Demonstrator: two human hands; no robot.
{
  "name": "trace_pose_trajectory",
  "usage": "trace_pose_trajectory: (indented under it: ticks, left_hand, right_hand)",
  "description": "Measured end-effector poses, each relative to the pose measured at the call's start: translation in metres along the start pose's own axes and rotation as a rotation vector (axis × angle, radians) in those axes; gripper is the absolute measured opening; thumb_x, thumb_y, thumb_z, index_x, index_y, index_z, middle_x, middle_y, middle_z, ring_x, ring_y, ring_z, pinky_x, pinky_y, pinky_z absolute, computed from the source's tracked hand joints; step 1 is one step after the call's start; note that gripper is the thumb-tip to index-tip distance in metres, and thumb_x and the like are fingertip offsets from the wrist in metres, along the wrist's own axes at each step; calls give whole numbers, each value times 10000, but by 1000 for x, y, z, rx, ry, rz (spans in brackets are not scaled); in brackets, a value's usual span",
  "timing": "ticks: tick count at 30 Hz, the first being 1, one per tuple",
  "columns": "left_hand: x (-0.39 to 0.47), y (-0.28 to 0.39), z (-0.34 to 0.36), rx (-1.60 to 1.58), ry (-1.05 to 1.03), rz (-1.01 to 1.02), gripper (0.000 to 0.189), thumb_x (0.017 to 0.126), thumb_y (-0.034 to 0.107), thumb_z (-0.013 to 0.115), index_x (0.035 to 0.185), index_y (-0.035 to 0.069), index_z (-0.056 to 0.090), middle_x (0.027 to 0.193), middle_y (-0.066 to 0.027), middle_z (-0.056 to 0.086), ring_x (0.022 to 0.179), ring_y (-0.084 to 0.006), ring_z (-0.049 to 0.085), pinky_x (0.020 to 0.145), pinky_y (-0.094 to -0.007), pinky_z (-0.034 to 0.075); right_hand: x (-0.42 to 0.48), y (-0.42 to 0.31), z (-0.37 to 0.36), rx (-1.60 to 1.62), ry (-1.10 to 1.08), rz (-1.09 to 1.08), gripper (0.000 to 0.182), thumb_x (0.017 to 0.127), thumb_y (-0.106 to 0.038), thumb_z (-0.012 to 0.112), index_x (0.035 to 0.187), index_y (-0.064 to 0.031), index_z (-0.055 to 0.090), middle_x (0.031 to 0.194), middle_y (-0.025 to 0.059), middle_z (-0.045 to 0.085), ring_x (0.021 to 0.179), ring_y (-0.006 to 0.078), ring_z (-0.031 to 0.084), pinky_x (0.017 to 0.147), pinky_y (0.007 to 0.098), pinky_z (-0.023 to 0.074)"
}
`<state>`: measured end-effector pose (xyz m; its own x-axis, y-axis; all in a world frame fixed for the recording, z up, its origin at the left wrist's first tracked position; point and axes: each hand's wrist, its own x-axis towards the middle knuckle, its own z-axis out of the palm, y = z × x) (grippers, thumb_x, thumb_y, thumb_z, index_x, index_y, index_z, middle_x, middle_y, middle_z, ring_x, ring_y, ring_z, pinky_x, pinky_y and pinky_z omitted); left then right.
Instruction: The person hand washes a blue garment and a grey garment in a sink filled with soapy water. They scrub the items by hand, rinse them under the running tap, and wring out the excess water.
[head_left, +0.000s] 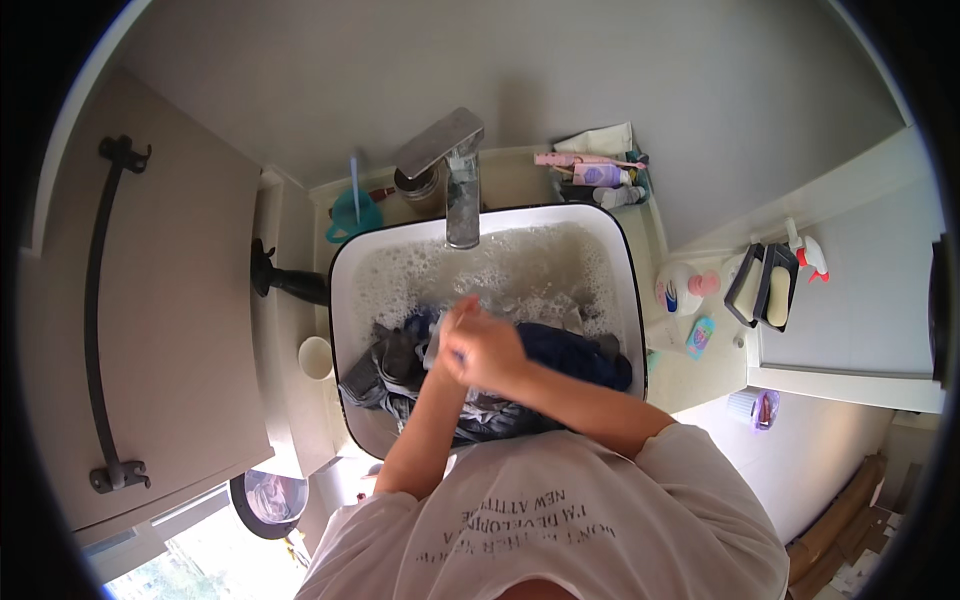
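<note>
A white sink basin (636, 315) with a dark rim holds foamy, cloudy water. Dark wet clothes (570, 352) lie in its near half, some navy and some grey. My right hand (487, 349) is closed over my left hand (452, 337) above the clothes, and both are pressed together. A small pale or translucent piece shows beside the left hand; I cannot tell whether it is held. Blur and overlap hide what is between the palms. The metal faucet (463, 195) stands at the back of the basin, its spout over the water.
Left of the basin are a white cup (316, 358) and a black hair dryer-like object (289, 281); behind it, a teal cup (358, 214) and a jar (420, 191). A tray of tubes (600, 176) stands back right. Rightward are a pump bottle (679, 289) and wall soap dishes (776, 296).
</note>
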<state>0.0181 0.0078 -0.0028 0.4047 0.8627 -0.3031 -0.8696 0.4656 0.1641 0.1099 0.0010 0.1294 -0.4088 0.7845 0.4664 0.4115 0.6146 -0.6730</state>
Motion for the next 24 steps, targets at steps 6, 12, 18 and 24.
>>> trace_pose_trajectory:
  ticks: [6,12,18,24]
  left_hand:
    - [-10,2,112,325,688,-252,304,921,247,387,936,64,630,944,-75,667,870,-208,650,788,-370,519]
    - [4,32,45,907,736,374,370,870,202,570,1188,44,467,1141,-127,498,971,-285,540,808,-375,484]
    - [8,13,-4,2390,568,208,373,827,60,517,1195,121,510,1276,-243,337,1002,-449,530,863,-454,474]
    - [30,40,-9,2099,732,360,312,817,88,532,1120,10,531,1073,-270,548,939,-449,573,818,-473,476]
  right_hand:
    - [10,112,1,-201,159,187,147,729,-197,629,651,-75,606,678,104,604,613,320,594,568,417,486]
    - [-18,152,3,-444,-4,234,404,801,-304,620,1126,-78,541,1193,199,490,1015,391,523,832,432,453]
    - [-27,170,-1,-145,-656,310,709,809,-342,625,1416,-185,293,1450,203,257,1285,444,294,988,503,353]
    - [-29,154,-8,-531,-452,-25,415,696,-183,698,1095,-157,590,1206,127,500,1129,372,468,876,429,446]
